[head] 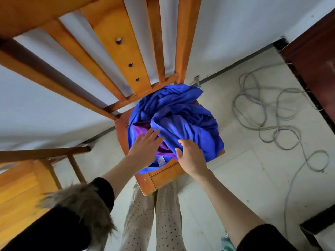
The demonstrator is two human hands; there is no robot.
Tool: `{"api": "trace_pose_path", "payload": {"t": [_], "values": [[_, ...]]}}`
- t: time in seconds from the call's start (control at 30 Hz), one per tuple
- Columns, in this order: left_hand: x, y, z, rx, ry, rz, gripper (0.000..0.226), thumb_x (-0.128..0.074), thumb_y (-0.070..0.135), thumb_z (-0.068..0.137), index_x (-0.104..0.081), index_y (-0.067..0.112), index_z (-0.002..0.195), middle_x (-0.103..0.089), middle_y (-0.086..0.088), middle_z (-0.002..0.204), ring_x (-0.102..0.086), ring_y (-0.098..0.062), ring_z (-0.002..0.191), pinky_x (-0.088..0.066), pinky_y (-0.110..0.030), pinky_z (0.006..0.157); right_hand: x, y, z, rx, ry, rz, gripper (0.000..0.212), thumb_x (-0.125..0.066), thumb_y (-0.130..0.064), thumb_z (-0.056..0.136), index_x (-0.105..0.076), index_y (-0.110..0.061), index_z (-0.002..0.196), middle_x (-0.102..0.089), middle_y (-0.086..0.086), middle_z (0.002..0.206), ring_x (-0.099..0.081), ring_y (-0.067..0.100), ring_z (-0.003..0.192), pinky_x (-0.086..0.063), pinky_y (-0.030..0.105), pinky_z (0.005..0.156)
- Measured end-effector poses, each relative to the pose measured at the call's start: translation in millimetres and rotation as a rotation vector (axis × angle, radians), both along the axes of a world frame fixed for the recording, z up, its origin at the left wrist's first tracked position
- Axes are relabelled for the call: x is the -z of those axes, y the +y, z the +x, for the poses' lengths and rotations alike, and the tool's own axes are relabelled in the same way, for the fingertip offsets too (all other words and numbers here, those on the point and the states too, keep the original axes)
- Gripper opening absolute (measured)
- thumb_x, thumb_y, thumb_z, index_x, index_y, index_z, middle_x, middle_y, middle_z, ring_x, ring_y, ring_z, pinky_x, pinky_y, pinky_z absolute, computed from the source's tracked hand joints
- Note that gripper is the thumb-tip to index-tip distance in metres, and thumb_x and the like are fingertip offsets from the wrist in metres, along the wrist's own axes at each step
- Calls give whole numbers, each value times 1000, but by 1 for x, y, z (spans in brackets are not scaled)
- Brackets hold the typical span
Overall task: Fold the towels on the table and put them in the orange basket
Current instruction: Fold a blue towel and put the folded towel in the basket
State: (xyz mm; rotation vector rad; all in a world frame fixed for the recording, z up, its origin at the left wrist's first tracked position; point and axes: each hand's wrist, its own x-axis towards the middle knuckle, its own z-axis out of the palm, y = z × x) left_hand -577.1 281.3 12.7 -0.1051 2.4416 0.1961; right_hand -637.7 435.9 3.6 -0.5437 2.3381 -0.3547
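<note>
Towels: a crumpled blue towel (183,120) lies heaped on the seat of a wooden chair (163,178) near the middle of my view, and a purple towel (143,129) shows from under its left folds, with a small white label (160,160) at the near edge of the pile. The blue cloth spills over the seat's near and right edges.

I see both arms reaching forward and down from the near side, bare to above the elbow with dark sleeves pushed up. The left hand (146,144) is stretched out flat, palm down, fingers straight and slightly spread; its fingertips lie at the purple cloth and the edge of the blue fold, though I cannot tell whether they press on it or hover just above. The right hand (191,156) sits just to the right of it, back toward me, fingers loosely bent down onto the near blue fold; I cannot tell if it has gathered any cloth. The two hands are near each other but apart.

The chair's slatted back (117,51) rises at the far left against a white wall. A grey cable (268,109) lies coiled on the tiled floor to the right
</note>
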Motion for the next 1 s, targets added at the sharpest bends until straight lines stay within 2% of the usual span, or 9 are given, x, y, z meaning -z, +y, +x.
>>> {"api": "trace_pose_path", "payload": {"t": [0.1,0.2,0.3,0.37,0.53,0.63,0.73,0.83,1.0], "values": [[18,-6,-25,61,31,-59,67,-42,4,91,-10,17,148,3,-4,158,3,-23,145,-12,-39,116,23,-14,-10,-42,8,-23,44,-43,-28,97,-38,-12,138,-49,10,133,-44,27,123,-39,37,96],[35,-13,-41,95,84,-123,59,-46,7,90,-24,16,144,-25,-7,150,-15,-25,142,-16,-37,114,39,-24,-16,-60,32,0,46,-42,-28,97,-36,-12,139,-49,10,133,-43,28,123,-37,39,97],[44,-19,-47,139,88,-134,34,-45,8,90,-48,15,122,-53,-3,123,-43,-22,121,-29,-30,100,46,-33,-15,-45,57,-14,47,-44,-29,97,-35,-14,141,-48,8,134,-41,28,124,-35,40,96],[45,-21,-46,112,94,-86,24,-43,10,92,-55,16,112,-59,-2,111,-50,-21,107,-32,-27,88,46,-39,-14,-27,74,-44,46,-46,-30,96,-37,-17,139,-49,4,133,-40,26,123,-34,40,95],[26,-17,-34,-151,309,158,22,-46,18,95,-64,11,106,-63,-6,104,-55,-25,100,-35,-33,88,31,-38,-11,67,88,-175,24,-50,-23,94,-62,-9,109,-66,7,105,-53,27,103,-35,39,89],[-4,-16,-33,-172,386,260,19,-52,19,92,-66,8,98,-65,-8,95,-58,-28,92,-40,-38,88,1,-26,-9,148,108,-332,15,-55,-14,91,-65,-3,94,-67,11,88,-58,29,85,-45,40,80],[-40,-13,-38,-142,361,290,22,-49,26,95,-63,12,105,-62,-3,101,-57,-23,96,-34,-33,92,-41,-12,-14,225,173,-400,14,-55,-11,91,-65,-4,97,-66,10,92,-60,26,85,-45,33,74],[-96,-5,-51,-145,352,383,24,-46,27,97,-60,14,111,-62,-2,110,-57,-22,98,-34,-30,86,-101,-2,-25,221,296,-439,12,-55,-7,89,-65,-3,95,-65,12,90,-61,28,83,-48,34,73],[-191,4,-71,-183,449,582,20,-52,21,95,-62,7,104,-64,-9,99,-57,-24,89,-38,-27,74,-214,15,-45,222,487,-480,14,-53,-8,88,-65,-3,93,-61,12,90,-59,30,84,-43,30,72]]}}
